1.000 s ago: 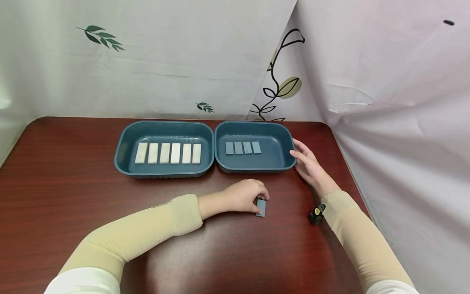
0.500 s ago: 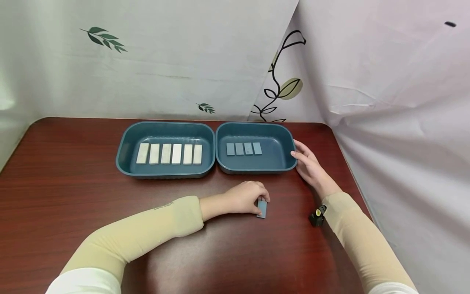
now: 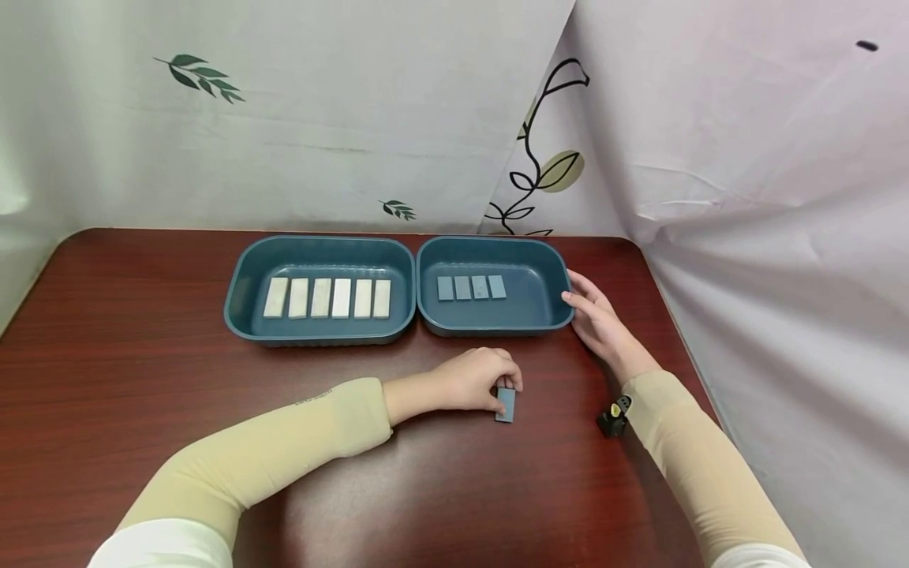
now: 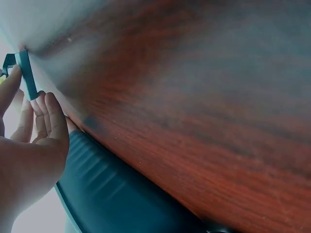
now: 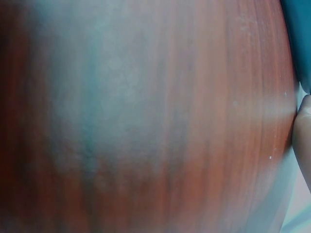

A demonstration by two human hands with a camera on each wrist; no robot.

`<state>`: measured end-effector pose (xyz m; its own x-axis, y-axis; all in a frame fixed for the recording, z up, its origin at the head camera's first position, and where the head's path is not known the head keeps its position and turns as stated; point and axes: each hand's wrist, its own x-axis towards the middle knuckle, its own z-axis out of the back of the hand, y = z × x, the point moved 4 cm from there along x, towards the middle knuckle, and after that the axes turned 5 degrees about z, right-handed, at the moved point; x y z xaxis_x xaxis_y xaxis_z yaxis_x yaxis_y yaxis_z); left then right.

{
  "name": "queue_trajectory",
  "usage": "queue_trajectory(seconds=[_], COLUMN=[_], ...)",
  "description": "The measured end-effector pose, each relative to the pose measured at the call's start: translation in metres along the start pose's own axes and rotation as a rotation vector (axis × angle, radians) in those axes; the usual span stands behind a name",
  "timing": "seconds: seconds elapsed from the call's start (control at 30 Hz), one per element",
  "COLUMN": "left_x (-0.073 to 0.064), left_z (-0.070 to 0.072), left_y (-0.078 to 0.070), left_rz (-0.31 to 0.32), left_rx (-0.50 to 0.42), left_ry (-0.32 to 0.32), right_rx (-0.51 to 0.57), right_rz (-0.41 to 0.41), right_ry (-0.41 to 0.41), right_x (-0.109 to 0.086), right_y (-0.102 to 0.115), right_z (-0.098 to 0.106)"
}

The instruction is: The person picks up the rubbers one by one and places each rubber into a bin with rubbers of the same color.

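Observation:
In the head view, my left hand [image 3: 474, 380] pinches a small flat grey-blue rectangular tile [image 3: 506, 405] by its edges, low over the table in front of the trays. The left wrist view shows this tile [image 4: 26, 74] edge-on between thumb and fingers. My right hand [image 3: 599, 322] rests against the right end of the right dark blue tray [image 3: 497, 326], thumb at the rim and fingers along the outer wall. Inside that tray several similar blue tiles [image 3: 463, 288] lie in a row at the left. Only a sliver of the right hand [image 5: 304, 138] shows in the right wrist view.
A second dark blue tray [image 3: 319, 341] stands directly left of the first. Several off-white blocks [image 3: 320, 297] lie in a row inside it. Behind the dark red wooden table [image 3: 398, 505] hangs a white curtain [image 3: 341, 118], which also runs along the right side.
The tile's near end has shifted very slightly toward me in the left hand's pinch. The right hand and both trays have stayed in place, apart from slight camera motion.

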<state>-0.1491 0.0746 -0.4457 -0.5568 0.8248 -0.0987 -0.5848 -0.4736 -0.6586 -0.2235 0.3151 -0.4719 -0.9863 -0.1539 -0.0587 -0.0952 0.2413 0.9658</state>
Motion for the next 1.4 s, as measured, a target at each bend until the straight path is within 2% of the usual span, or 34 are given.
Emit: queue_trajectory(seconds=[0.3, 0.67, 1.03, 1.4], left_x=[-0.001, -0.001, 0.006, 0.019], left_z=[0.007, 0.012, 0.027, 0.057], left_y=[-0.003, -0.007, -0.010, -0.019], left_rz=[0.007, 0.034, 0.040, 0.008], left_rx=[-0.057, -0.077, -0.082, -0.120], left_ry=[0.021, 0.042, -0.010, -0.089], right_rx=[0.006, 0.007, 0.005, -0.005], right_rz=[0.002, -0.003, -0.007, -0.007], right_ry=[0.006, 0.002, 0.005, 0.009], right_x=[0.001, 0.002, 0.001, 0.001], right_y=[0.000, 0.001, 0.000, 0.000], right_z=[-0.001, -0.001, 0.000, 0.000])
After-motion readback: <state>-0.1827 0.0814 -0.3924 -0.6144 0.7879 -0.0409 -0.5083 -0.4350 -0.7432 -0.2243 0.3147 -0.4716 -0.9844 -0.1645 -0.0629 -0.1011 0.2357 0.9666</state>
